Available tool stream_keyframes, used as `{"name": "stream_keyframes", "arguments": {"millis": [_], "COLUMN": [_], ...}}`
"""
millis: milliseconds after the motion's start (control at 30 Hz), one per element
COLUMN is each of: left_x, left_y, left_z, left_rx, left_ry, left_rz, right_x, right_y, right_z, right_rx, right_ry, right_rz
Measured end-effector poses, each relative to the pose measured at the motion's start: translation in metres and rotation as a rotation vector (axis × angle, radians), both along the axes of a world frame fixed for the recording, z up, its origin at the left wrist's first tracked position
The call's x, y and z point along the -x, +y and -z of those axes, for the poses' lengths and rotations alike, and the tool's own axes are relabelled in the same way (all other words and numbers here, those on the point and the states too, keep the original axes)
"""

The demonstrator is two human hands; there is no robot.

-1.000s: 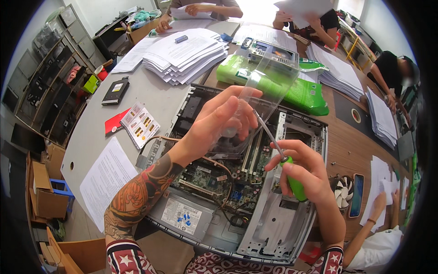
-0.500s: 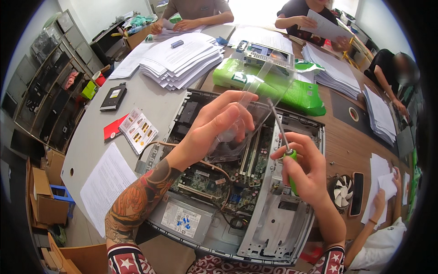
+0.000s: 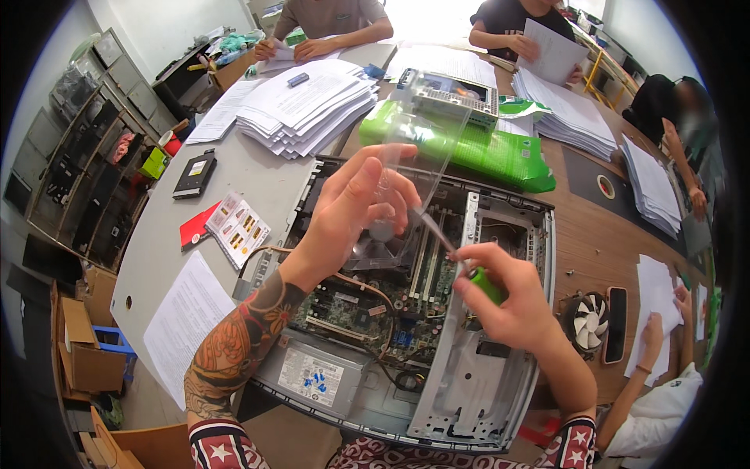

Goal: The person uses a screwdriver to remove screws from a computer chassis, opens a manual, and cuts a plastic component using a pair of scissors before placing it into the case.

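Observation:
My left hand [image 3: 344, 215] is closed around a clear plastic package [image 3: 437, 141], held tilted above an opened desktop computer case [image 3: 449, 391]. In my right hand [image 3: 519, 305] is a screwdriver [image 3: 486, 284] with a green handle. Its metal shaft slants up and left, and the tip is beside the package and my left fingertips; whether it touches cannot be made out. Beneath the hands lies a green motherboard [image 3: 351, 316] with memory slots and cables. A silver power supply [image 3: 320, 384] at the near left has small blue pieces on its label.
Right of the case are a white-bladed fan [image 3: 586, 326] and a phone [image 3: 616, 324]. Beyond it are a green bag [image 3: 508, 160] and a boxy device [image 3: 453, 95]. Paper stacks [image 3: 301, 109], a black drive [image 3: 194, 173] and cards [image 3: 238, 228] lie around. Several people handle papers.
The screwdriver has swung left and lower, its tip now beside my left fingers. My left hand and the plastic package have shifted slightly left.

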State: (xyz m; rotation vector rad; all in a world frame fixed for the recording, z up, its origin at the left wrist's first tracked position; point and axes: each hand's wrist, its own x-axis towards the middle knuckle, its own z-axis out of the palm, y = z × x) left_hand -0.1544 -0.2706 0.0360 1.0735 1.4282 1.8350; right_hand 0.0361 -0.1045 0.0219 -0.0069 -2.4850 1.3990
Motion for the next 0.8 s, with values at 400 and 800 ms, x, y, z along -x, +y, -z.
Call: {"name": "stream_keyframes", "arguments": {"millis": [400, 800], "left_x": [-0.001, -0.006], "left_y": [0.001, 0.000], "left_z": [0.000, -0.006], "left_rx": [-0.139, 0.060], "left_ry": [0.018, 0.059], "left_rz": [0.010, 0.130], "right_x": [0.004, 0.000], "right_y": [-0.005, -0.004], "right_z": [-0.006, -0.001], "right_rx": [-0.008, 0.001], "right_ry": [0.173, 0.386], "right_rz": [-0.043, 0.154]}}
